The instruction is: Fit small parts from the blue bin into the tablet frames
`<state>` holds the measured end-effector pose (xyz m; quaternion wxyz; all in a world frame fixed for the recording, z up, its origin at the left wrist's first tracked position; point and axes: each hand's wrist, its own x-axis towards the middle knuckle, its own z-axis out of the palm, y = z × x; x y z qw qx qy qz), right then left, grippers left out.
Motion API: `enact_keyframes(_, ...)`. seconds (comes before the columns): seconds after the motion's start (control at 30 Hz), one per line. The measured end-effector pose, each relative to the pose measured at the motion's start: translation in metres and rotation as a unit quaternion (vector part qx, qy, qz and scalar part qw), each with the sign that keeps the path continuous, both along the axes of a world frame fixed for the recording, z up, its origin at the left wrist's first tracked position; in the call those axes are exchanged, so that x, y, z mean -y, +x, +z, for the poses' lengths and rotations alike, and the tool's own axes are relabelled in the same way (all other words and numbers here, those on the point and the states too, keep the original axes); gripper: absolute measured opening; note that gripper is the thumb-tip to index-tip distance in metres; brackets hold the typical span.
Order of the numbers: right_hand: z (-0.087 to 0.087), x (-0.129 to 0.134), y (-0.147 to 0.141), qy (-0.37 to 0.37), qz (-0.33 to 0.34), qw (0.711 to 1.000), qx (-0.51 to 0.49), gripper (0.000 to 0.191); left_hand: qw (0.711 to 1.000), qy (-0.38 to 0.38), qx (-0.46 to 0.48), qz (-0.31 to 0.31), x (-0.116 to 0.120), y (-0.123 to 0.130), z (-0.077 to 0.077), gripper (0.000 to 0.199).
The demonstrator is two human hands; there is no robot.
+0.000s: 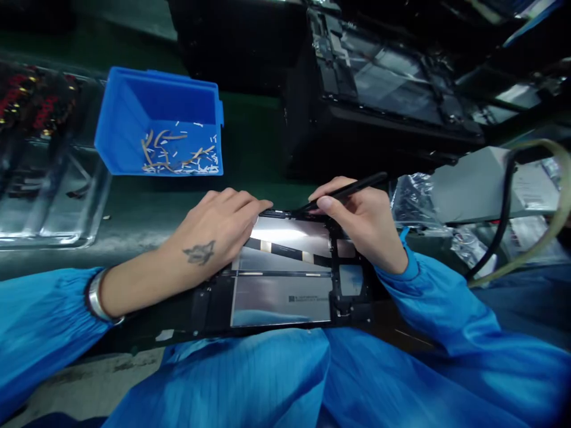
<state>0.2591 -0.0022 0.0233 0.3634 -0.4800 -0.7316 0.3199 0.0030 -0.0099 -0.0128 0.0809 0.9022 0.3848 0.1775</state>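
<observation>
An opened tablet-like device (281,300), with silvery panels, a black frame and a dark ribbon strip across it, lies in front of me. My left hand (227,223) rests on its upper left part, fingers stretched out, the index fingertip at the black top edge. The left thumb is hidden. Pinched in my right hand (357,211) is a slim black tool, which looks like tweezers (357,186). It slants down to the left, and its tip meets the device's top edge. The exact contact there is too dark to make out.
Beyond my left hand stands a blue bin (163,107) with tan strips and small white scraps. Clear trays (49,196) with parts lie at far left. A large black box (379,134) stands at the back right, near plastic bags (414,199) and a looped hose (562,202).
</observation>
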Motion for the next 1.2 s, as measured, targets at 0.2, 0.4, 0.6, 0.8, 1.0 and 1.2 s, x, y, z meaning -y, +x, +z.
enact_keyframes(0.2,0.000,-0.001,0.000,0.002,0.005,1.000,0.014,0.023,1.000,0.006,-0.003,-0.002,0.001,0.000,-0.001,0.038)
enact_keyframes(0.4,0.001,-0.001,0.000,-0.011,0.006,1.000,0.003,0.024,1.000,0.009,0.000,-0.004,0.000,-0.002,-0.003,0.036)
enact_keyframes(0.6,0.005,0.000,-0.001,-0.026,-0.001,1.000,-0.013,0.024,1.000,0.009,0.005,-0.009,-0.001,-0.002,-0.003,0.034)
enact_keyframes(0.8,0.004,0.001,0.000,-0.027,0.003,1.000,-0.007,0.023,1.000,0.012,0.010,-0.006,0.000,-0.002,-0.002,0.034)
enact_keyframes(1.0,0.004,-0.001,-0.002,-0.060,-0.021,0.997,-0.038,0.027,1.000,0.015,0.017,-0.013,-0.003,-0.002,-0.002,0.034)
enact_keyframes(1.2,-0.003,0.002,0.001,-0.051,-0.041,0.997,-0.046,0.019,0.999,0.043,-0.026,-0.004,0.010,-0.002,0.001,0.038)
